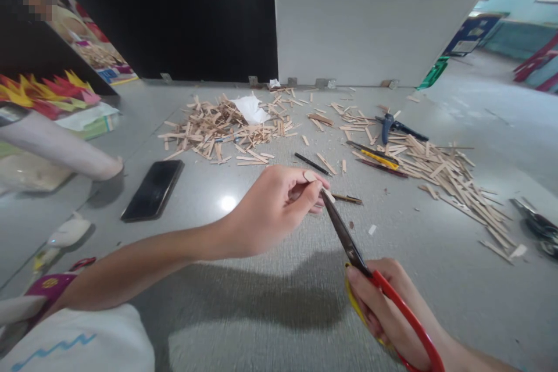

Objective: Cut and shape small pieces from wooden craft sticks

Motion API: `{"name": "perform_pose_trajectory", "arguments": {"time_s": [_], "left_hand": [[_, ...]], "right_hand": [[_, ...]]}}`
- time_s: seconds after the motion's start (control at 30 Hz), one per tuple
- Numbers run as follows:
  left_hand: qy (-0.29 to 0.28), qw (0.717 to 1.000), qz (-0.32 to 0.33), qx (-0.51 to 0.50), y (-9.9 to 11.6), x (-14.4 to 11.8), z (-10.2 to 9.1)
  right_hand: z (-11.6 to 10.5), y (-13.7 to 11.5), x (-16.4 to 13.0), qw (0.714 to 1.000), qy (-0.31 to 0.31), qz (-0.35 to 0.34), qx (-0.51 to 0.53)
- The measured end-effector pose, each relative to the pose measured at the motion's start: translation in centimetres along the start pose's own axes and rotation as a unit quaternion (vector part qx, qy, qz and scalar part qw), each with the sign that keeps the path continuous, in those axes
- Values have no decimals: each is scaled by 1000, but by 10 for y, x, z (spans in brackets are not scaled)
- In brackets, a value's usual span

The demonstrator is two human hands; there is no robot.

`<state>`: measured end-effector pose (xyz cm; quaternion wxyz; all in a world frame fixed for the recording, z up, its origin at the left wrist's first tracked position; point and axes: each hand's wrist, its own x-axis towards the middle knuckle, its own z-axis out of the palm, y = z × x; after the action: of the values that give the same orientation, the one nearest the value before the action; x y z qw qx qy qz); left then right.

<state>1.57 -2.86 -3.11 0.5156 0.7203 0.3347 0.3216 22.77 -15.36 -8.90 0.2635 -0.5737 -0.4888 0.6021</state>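
Near the middle of the view, my left hand (279,203) pinches a small pale wooden stick (329,193) between thumb and fingers. Its rounded end shows above the index finger. My right hand (392,302), at the lower right, is wrapped round scissors (346,235) with dark blades and red and yellow handles. The blades point up and left, their tips touching or very close to the stick at my left fingertips. Whether the blades are closed on the stick I cannot tell. Beyond my left hand lie a black pen (311,163) and a brownish pen-like tool (347,199).
A heap of cut wooden sticks (204,128) with white paper (251,110) lies ahead; longer sticks (453,180) spread right, beside a yellow cutter (379,158) and a dark blue-handled tool (387,127). A phone (152,190) lies left. An upright black-and-white board (357,17) stands behind.
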Motion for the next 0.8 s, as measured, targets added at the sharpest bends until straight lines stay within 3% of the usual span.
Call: {"name": "perform_pose_trajectory", "arguments": {"time_s": [0.27,0.5,0.67,0.8], "left_hand": [[-60,983,67,159,18,-1,-23],[-138,946,121,268,27,-3,-44],[-150,966,53,202,28,3,-48],[-102,991,-21,82,27,9,-46]], "right_hand": [[-6,-10,0,998,-65,-12,1],[-4,-16,-5,991,-129,19,20],[-7,-13,-1,990,-132,37,29],[-11,-9,3,992,-115,41,29]]}}
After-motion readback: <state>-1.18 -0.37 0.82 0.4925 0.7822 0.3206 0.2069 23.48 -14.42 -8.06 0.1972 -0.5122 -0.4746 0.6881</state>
